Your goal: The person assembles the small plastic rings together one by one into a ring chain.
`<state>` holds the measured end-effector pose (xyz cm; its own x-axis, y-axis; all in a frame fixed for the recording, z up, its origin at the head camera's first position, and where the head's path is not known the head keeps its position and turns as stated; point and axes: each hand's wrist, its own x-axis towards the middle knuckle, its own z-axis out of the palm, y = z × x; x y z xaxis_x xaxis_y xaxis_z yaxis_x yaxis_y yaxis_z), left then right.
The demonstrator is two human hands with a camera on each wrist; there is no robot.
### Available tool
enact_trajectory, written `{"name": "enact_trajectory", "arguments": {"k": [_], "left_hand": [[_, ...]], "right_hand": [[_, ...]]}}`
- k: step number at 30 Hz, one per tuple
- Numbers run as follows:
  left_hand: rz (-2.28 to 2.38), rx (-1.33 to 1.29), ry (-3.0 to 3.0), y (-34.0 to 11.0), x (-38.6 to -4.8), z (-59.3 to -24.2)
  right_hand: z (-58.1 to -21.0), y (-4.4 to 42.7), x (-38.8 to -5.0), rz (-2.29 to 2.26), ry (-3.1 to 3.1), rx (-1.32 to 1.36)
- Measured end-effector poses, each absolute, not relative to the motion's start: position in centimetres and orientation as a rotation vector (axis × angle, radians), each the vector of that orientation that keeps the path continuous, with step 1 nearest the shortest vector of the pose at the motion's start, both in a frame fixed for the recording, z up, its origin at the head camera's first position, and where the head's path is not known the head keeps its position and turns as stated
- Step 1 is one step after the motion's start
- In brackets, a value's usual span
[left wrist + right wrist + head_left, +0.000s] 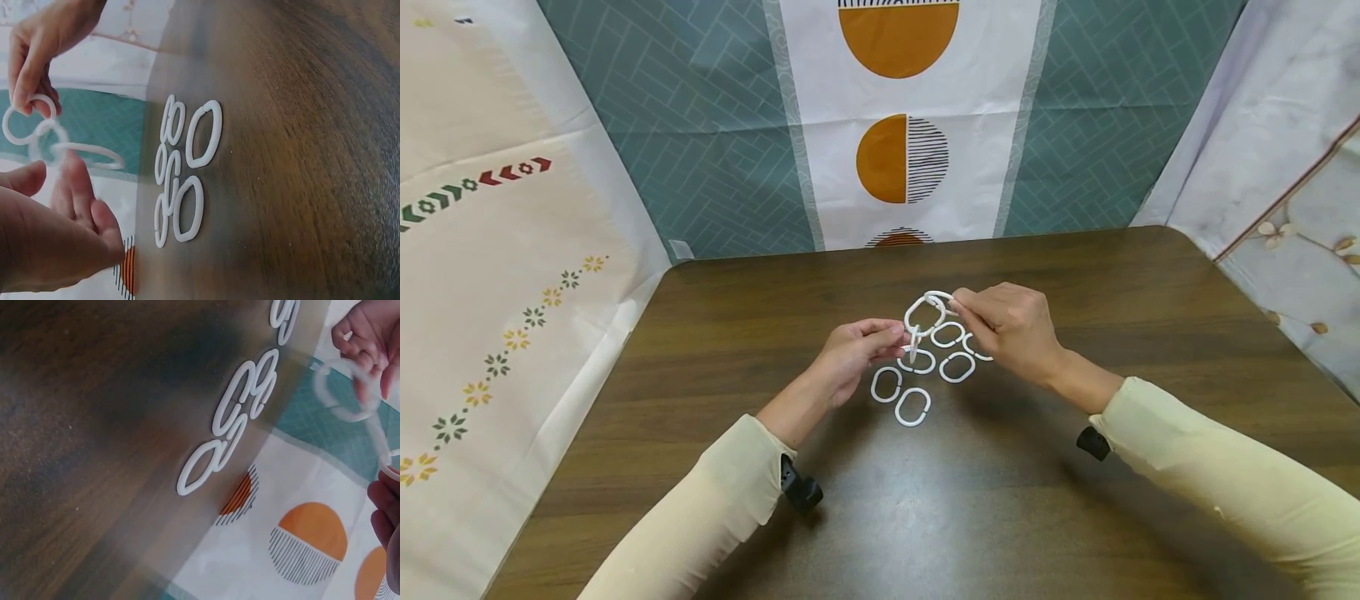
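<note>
Above the table, my right hand (1011,325) pinches a white oval plastic ring (7,128) between thumb and fingers. A second white ring (907,315) hangs linked from it, blurred in the wrist views. From that one hangs a third ring (100,150), seen nearly edge-on. My left hand (861,354) is at this lowest ring, its fingertips at or against it. In the left wrist view its thumb (31,178) stands apart from the fingers, with a gap between them. Whether the fingertips touch the ring is hard to tell.
Several loose white rings lie on the brown wooden table (737,333) beneath the hands, among them one ring (913,423) nearest me and another ring (957,382) to the right. A patterned cloth (715,167) hangs behind the table's far edge.
</note>
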<state>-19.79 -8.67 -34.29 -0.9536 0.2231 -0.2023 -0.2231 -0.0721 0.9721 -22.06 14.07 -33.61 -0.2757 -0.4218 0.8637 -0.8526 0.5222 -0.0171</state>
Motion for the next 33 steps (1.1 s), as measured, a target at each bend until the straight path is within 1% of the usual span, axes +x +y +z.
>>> {"name": "enact_trajectory", "arguments": {"k": [5, 16, 26, 33], "left_hand": [[2.051, -0.038, 2.008, -8.9, -19.9, -34.3], [2.106, 0.047, 2.129, -8.4, -20.0, -33.9], [2.156, 0.269, 2.274, -8.0, -19.9, -33.9], [2.033, 0.336, 2.409, -8.0, -20.1, -34.0]], "right_hand": [[-33.6, 14.0, -22.1, 0.613, -1.938, 1.061], [-33.9, 13.6, -22.1, 0.615, -1.955, 1.099], [-34.1, 13.1, -21.9, 0.669, -1.957, 1.177], [-33.9, 12.9, -21.8, 0.679, -2.012, 1.225]]}}
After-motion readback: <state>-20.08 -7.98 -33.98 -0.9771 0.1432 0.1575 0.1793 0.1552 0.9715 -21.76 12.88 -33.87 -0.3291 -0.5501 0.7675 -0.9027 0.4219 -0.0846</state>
